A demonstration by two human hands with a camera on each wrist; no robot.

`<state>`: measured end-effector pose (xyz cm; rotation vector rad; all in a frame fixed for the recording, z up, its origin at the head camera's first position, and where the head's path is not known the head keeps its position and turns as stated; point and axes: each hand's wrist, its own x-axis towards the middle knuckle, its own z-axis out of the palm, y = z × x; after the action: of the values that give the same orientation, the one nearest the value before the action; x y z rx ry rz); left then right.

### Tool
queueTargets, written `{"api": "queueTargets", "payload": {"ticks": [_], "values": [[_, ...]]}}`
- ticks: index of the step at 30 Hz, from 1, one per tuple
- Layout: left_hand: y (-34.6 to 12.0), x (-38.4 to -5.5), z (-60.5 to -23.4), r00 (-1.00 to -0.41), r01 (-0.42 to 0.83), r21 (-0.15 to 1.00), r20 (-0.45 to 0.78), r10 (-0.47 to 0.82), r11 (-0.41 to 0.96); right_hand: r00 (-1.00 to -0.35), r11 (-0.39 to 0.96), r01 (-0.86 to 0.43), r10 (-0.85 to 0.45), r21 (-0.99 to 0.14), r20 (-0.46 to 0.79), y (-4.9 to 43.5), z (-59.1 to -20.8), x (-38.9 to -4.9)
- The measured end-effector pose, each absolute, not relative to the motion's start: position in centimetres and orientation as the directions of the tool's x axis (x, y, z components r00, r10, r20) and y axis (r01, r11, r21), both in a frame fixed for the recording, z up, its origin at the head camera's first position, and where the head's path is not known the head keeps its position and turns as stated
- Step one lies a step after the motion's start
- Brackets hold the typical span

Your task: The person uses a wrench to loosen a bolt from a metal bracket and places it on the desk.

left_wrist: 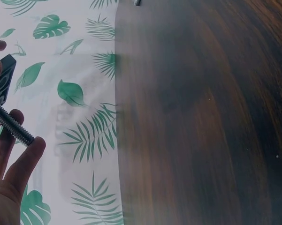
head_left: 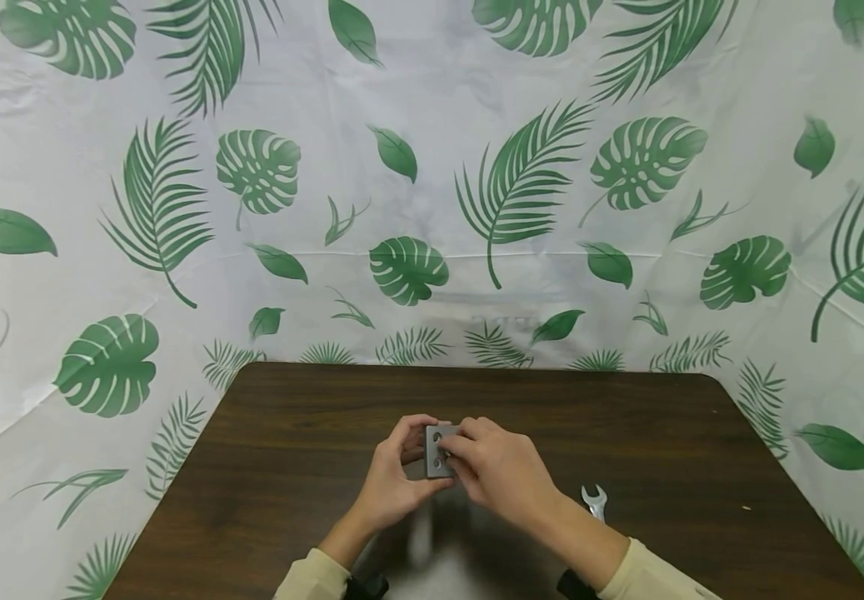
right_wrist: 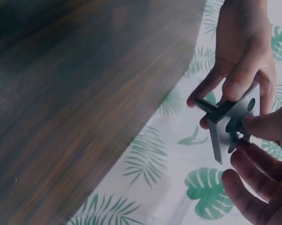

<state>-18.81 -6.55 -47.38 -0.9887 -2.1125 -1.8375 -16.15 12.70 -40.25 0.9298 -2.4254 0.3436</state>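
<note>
In the head view my left hand [head_left: 390, 483] holds a grey metal plate [head_left: 432, 451] with several holes, gripping its edges upright above the table. A threaded bolt [left_wrist: 11, 123] sticks out from the plate's back in the left wrist view, and a fingertip touches its far end. My right hand [head_left: 506, 471] is at the plate's front face. Thumb and fingers there pinch a small metal piece [right_wrist: 240, 128] at a middle hole, as the right wrist view shows. Those fingers partly cover the piece, so its exact kind is hidden.
An open-ended wrench [head_left: 595, 502] lies on the dark wooden table [head_left: 312, 400] to the right, its handle partly hidden behind the right forearm. A leaf-patterned white cloth [head_left: 417, 208] hangs behind and beside the table.
</note>
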Motion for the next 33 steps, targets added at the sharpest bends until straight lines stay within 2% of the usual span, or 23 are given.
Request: {"api": "queueTargets", "payload": {"ticks": [3, 11, 17, 25, 33], "values": [[-6.62, -18.73, -47.35, -0.779, 0.558, 0.830, 0.513, 0.360, 0.026, -0.605, 0.707, -0.706, -0.569, -0.045, 0.557, 12.77, -40.35, -16.13], [-6.52, -18.71, -47.34, -0.754, 0.594, 0.804, 0.545, 0.366, 0.027, -0.663, 0.784, -0.618, -0.479, -0.059, 0.576, 12.62, -40.47, -16.15], [-6.40, -18.60, -47.23, -0.760, 0.587, 0.809, 0.544, 0.357, 0.017, -0.617, 0.716, -0.696, -0.553, -0.060, 0.559, 12.83, -40.46, -16.10], [-6.47, -18.77, -47.53, -0.751, 0.606, 0.795, 0.557, 0.355, 0.033, -0.650, 0.776, -0.629, -0.490, -0.050, 0.581, 12.78, -40.52, -16.17], [-6.48, -18.77, -47.49, -0.761, 0.585, 0.811, 0.545, 0.351, 0.009, -0.605, 0.713, -0.699, -0.556, -0.047, 0.570, 12.87, -40.43, -16.19]]}}
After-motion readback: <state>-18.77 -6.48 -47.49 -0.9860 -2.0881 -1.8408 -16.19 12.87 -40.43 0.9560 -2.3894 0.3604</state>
